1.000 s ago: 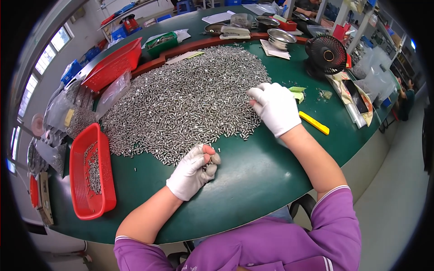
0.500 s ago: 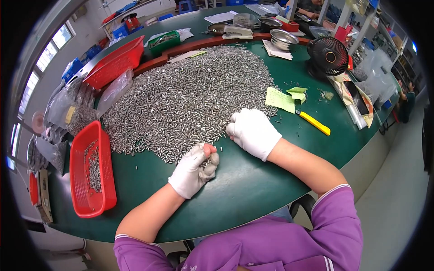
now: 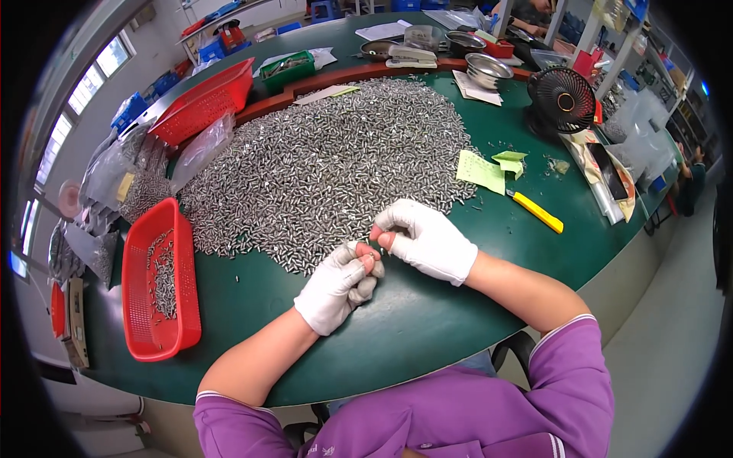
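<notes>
A broad heap of small silvery metal pins (image 3: 321,164) covers the middle of the green table. At its near edge both my hands, in white gloves with bare fingertips, are close together. My left hand (image 3: 338,288) is closed, thumb and forefinger pinched on something too small to make out. Just to its right, my right hand (image 3: 434,243) has thumb and forefinger curled close to each other near the left fingertips. Whatever it may hold is too small to tell. To the left stands a red plastic basket (image 3: 191,320) with a few pins inside.
A yellow cutter knife (image 3: 537,212) and green paper notes (image 3: 481,170) lie right of the heap. Farther right are a black fan (image 3: 563,99) and a phone (image 3: 607,169). Another red basket (image 3: 206,107), a green tray (image 3: 287,69) and metal bowls (image 3: 489,69) are behind. Bagged pins (image 3: 141,191) stand left.
My right hand has moved from the heap's edge down and toward my left hand, its thumb and forefinger now visible. The left hand has shifted slightly right. The whole view has shifted a little.
</notes>
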### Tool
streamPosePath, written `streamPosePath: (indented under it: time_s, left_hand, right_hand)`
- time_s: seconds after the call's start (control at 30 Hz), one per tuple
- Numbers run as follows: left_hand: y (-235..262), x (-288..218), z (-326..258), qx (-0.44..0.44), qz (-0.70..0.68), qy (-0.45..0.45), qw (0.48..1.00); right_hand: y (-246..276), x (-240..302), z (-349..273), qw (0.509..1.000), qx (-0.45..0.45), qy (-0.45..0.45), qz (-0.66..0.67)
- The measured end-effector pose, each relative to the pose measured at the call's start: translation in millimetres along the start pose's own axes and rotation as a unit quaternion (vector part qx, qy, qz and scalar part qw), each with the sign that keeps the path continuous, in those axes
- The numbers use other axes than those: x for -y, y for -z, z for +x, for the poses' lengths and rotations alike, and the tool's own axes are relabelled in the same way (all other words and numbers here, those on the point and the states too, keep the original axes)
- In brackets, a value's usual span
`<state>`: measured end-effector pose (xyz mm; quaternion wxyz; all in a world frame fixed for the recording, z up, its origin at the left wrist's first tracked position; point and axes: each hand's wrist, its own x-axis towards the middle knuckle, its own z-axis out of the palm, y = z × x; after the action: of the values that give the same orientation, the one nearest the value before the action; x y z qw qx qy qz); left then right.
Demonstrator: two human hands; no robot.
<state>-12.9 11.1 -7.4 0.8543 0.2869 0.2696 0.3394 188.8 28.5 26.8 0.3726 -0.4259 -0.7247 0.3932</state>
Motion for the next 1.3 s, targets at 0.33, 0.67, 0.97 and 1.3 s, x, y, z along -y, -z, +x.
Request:
streamPosePath:
  time_s: [0.33, 0.67, 0.97, 1.3]
  left_hand:
    - [1, -3, -3, -0.020, 0.029, -0.006, 0.999]
    - [6, 0, -1, -0.044, -0.040, -0.017, 0.998]
    - [6, -1, -2, -0.038, -0.065, -0.025, 0.997]
    - [3, 2, 1, 0.021, -0.001, -0.005, 1.000]
  right_hand:
    - [8, -25, 6, 0.915, 0.055, 0.198, -0.347]
    - [6, -23, 9, 0.914, 0.048, 0.245, -0.320]
    - [-2, -18, 8, 0.893, 0.067, 0.202, -0.396]
    - [-6, -4, 1, 0.996, 0.028, 0.053, -0.062]
